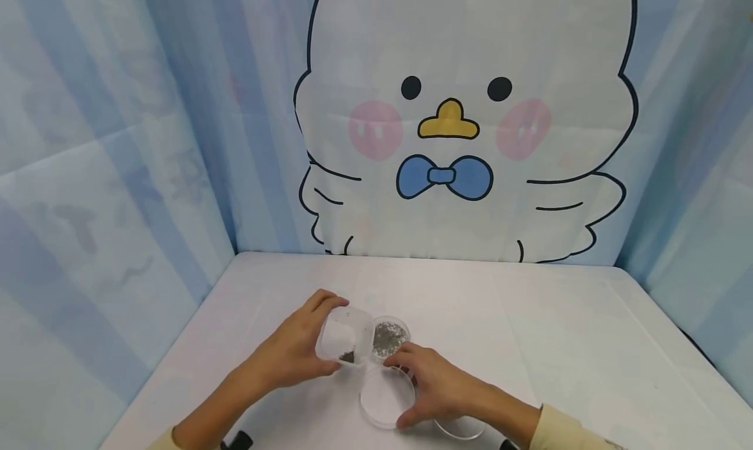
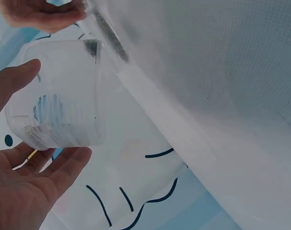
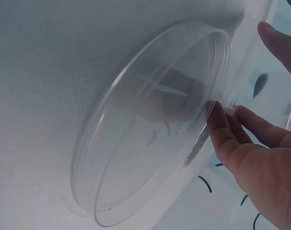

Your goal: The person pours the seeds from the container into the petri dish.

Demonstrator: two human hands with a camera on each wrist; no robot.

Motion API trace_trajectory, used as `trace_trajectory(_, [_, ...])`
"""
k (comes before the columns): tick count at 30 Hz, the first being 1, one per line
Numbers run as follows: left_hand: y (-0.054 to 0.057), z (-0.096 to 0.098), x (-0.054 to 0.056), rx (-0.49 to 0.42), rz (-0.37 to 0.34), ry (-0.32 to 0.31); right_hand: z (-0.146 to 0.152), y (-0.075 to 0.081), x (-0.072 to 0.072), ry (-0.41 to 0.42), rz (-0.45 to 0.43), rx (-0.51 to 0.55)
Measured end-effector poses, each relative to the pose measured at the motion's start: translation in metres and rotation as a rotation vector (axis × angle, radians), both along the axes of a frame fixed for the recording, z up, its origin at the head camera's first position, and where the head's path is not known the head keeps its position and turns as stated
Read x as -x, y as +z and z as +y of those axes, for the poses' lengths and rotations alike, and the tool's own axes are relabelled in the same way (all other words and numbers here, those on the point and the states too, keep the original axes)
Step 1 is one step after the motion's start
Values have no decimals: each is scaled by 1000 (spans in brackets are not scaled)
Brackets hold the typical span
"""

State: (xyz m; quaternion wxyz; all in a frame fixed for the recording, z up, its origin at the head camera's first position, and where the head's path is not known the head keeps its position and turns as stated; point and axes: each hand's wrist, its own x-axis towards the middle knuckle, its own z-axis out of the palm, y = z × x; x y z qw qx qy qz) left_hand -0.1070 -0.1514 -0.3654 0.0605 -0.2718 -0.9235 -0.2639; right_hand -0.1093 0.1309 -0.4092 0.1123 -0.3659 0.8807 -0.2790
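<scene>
My left hand [image 1: 300, 345] grips a clear, squarish plastic container [image 1: 340, 329], thumb on one side and fingers on the other. The container is tilted, with a small clump of dark grains [image 1: 347, 356] in one corner. My right hand [image 1: 438, 384] spans a clear round petri dish [image 1: 382, 398], its thumb at the near rim and fingertips at the far rim. Right behind that dish stands another petri dish holding grey grains [image 1: 389, 338], close beside the container. In the right wrist view, the right fingers [image 3: 224, 129] bend at the dish's edge.
A further clear round dish [image 3: 150, 129] lies on the white table [image 1: 565, 345], partly covered by the right forearm in the head view. Behind the table hangs a curtain [image 1: 465, 221] with a cartoon bird; blue curtains [image 1: 100, 195] close off both sides.
</scene>
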Motion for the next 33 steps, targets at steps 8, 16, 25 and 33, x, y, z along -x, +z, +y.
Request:
trace_trajectory(8, [2,9,-6,99,121,-32,0,0,-1,-10,-14,7])
trace_trajectory(16, [3,15,-10,244,305,-57,0,-2,-1,-10,0,22])
trace_trajectory(25, [8,22,-16,372,401,-88,1,-4,1,-6,6,42])
trace_trajectory(33, [12,26,-21,505,523,-111,1,-3,0,-7,6,45])
